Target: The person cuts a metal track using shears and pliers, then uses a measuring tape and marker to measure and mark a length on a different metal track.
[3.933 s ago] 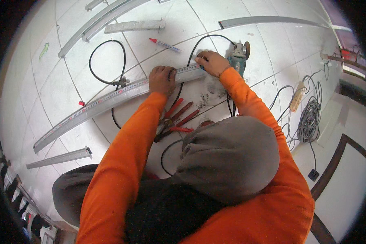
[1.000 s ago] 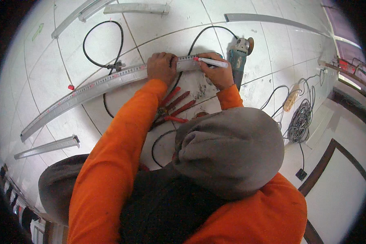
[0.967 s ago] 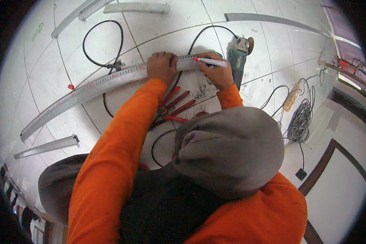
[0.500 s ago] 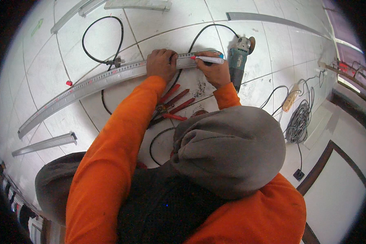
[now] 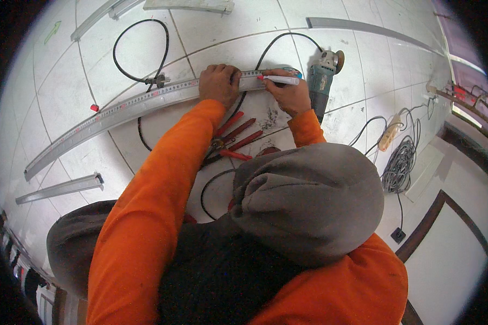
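A long silver metal profile (image 5: 114, 120) lies across the floor, with a tape measure's blade (image 5: 173, 88) stretched along it. My left hand (image 5: 219, 84) wraps over profile and blade, fingers closed and pressing them together. In my right hand (image 5: 290, 98) is a white marker (image 5: 284, 80), its reddish tip at the blade. The tape measure's blue case (image 5: 294, 71) shows just behind the right fingers; whether they also grip it, I cannot tell. Red-handled hand tools (image 5: 238, 135), like pliers or snips, lie between my forearms. A small red cap (image 5: 95, 108) rests beyond the profile.
Right of my right hand lies an angle grinder (image 5: 321, 81) with a black cord (image 5: 166, 46). More metal profiles (image 5: 363, 30) (image 5: 62, 189) lie around. At the right are a power strip (image 5: 389, 134) and coiled cable (image 5: 399, 165). My grey-clad knee (image 5: 309, 200) is close below.
The whole view has shifted slightly. Both hands keep nearly the same places on the profile, and the marker's tip stays by the blade.
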Motion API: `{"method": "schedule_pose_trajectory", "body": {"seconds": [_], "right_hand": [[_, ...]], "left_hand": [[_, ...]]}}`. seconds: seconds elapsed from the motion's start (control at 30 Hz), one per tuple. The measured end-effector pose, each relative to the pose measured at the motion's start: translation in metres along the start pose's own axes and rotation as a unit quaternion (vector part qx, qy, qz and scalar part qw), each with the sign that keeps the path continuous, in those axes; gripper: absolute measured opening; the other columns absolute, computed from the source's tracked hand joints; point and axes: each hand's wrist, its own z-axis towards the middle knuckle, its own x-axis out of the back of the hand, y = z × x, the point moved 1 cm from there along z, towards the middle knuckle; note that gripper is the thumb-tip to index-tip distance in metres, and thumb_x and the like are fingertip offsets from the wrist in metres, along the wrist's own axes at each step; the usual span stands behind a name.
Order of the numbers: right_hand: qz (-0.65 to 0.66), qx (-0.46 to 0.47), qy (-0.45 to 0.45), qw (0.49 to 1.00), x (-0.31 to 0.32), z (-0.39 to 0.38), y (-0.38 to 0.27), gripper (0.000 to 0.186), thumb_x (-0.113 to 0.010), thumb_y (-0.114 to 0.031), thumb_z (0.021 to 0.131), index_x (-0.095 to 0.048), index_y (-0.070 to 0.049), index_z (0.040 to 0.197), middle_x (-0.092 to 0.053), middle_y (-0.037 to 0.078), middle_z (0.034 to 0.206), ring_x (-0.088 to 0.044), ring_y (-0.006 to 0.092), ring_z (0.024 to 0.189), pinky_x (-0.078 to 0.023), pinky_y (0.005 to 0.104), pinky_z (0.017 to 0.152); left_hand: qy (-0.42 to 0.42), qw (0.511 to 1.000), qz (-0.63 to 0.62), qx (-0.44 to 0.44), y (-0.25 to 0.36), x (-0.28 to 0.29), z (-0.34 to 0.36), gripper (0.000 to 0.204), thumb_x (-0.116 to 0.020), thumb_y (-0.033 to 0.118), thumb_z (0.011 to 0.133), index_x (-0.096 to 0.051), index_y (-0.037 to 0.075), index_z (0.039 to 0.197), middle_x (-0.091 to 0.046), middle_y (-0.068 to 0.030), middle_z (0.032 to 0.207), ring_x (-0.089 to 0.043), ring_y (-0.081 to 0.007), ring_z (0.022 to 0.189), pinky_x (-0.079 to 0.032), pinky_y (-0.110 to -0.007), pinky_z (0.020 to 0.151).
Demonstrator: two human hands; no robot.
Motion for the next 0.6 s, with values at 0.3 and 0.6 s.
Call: {"method": "schedule_pose_trajectory", "body": {"seconds": [0.3,0.6], "right_hand": [[-0.020,-0.010,-0.019,1.000,-0.0007,0.0016,0.0060,0.027,-0.073,-0.040,0.084,-0.075,-0.016,0.096,-0.073,0.009,0.085,-0.070,0.0294,0.078,-0.055,0.0373,0.070],[0.000,-0.024,-0.013,1.000,-0.0027,0.0006,0.0058,0.026,-0.072,-0.040,0.083,-0.076,-0.017,0.094,-0.073,0.009,0.085,-0.071,0.0272,0.079,-0.055,0.0364,0.070]], "left_hand": [[0.001,1.000,0.011,-0.002,-0.0018,-0.0032,0.0005,0.025,-0.058,0.034,0.092,-0.073,0.014,0.096,-0.070,-0.0085,0.101,-0.061,-0.0317,0.103,-0.045,-0.045,0.092],[0.004,1.000,0.008,0.003,-0.0017,-0.0047,-0.0001,0.022,-0.060,0.033,0.091,-0.073,0.016,0.097,-0.070,-0.0067,0.104,-0.060,-0.0305,0.105,-0.045,-0.043,0.092]]}}
